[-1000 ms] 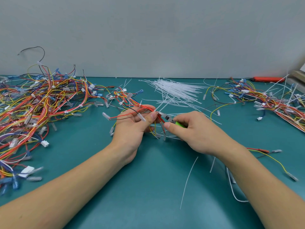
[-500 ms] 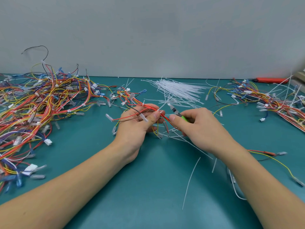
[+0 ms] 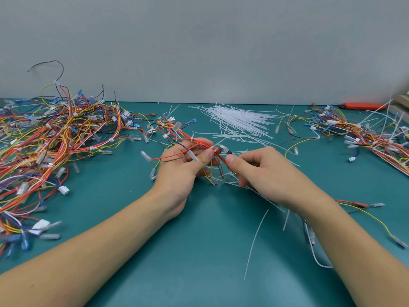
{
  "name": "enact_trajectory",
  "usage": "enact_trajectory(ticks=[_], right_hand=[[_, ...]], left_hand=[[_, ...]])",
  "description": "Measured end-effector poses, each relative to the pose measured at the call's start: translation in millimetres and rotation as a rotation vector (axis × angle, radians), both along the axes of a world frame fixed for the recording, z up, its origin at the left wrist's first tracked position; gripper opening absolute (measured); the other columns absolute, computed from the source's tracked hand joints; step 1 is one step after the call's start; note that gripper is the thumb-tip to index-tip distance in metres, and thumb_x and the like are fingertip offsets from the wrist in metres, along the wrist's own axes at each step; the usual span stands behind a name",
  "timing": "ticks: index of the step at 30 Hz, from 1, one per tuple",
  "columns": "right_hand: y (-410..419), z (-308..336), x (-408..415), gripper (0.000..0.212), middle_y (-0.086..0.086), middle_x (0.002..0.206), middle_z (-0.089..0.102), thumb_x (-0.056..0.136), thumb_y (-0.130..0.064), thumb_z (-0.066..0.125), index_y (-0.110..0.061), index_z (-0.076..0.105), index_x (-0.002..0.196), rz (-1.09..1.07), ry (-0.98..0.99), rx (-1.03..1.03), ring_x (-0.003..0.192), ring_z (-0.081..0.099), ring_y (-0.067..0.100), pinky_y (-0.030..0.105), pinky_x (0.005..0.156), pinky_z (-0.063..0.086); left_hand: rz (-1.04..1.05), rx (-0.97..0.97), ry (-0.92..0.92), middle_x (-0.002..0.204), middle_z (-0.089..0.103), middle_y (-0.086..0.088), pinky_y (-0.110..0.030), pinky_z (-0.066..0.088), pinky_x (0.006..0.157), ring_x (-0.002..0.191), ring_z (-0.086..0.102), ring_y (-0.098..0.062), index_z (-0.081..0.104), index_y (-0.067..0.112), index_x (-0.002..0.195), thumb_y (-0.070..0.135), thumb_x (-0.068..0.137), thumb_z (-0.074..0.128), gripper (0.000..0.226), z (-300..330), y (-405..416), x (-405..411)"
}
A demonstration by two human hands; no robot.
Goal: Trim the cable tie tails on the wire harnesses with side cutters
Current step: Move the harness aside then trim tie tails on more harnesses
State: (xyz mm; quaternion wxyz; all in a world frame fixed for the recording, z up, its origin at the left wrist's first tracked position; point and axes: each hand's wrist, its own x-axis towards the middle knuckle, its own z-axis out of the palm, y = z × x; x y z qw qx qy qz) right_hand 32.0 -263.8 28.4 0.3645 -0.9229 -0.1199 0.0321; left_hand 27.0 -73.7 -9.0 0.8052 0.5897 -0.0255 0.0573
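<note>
Head view, the only one. Left hand (image 3: 183,167) holds a wire harness (image 3: 199,146) above the green table (image 3: 199,251), thumb clamping the red and yellow wires against the fingers, close to a white tie head. Right hand (image 3: 263,171) is curled round the side cutters (image 3: 225,150); only the metal nose shows past the thumb and forefinger, handles hidden in the fist. The nose sits right at the bundle, beside the left thumb tip. Cannot tell whether the blades are parted or closed, too small. Cannot tell if a tie tail is between them.

Untrimmed or finished piles: big tangle of harnesses (image 3: 51,142) far left, second heap (image 3: 363,134) far right; which is which is unclear. Loose white cable ties (image 3: 239,120) lie fanned out behind the hands. Cut tails (image 3: 256,242) lie scattered near the right forearm. An orange tool (image 3: 363,106) rests at the back right edge.

Handling, as a judgement: the harness is light and floppy, wires splay and sag, so pinch it just beside the tie to keep the tail steady. Tie tail is thin, springy plastic, likely to flick off when cut. Wire insulation is soft, so a blade set too close could nick it. Terminal sleeves dangle free and may snag.
</note>
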Motion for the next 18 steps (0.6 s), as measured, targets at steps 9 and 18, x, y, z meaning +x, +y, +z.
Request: enact_trajectory(ticks=[9, 18], right_hand=[[-0.3, 0.0, -0.1, 0.058, -0.015, 0.045, 0.054, 0.097, -0.067, 0.052, -0.019, 0.069, 0.070, -0.023, 0.072, 0.041, 0.041, 0.042, 0.003, 0.027, 0.055, 0.033], [3.5, -0.9, -2.6, 0.058, -0.018, 0.044, 0.051, 0.100, -0.060, 0.052, -0.012, 0.066, 0.073, 0.016, 0.018, 0.024, 0.042, 0.038, 0.004, 0.019, 0.046, 0.027]], left_hand=[[0.015, -0.012, 0.011, 0.100, 0.077, -0.012, -0.041, 0.050, 0.077, 0.084, 0.072, -0.029, 0.072, 0.013, 0.100, 0.003, 0.094, 0.069, 0.012, -1.1, 0.5, 0.9], [0.035, 0.001, 0.022, 0.096, 0.078, -0.012, -0.029, 0.055, 0.067, 0.078, 0.073, -0.025, 0.073, 0.011, 0.102, 0.002, 0.092, 0.071, 0.013, -0.8, 0.4, 1.2]])
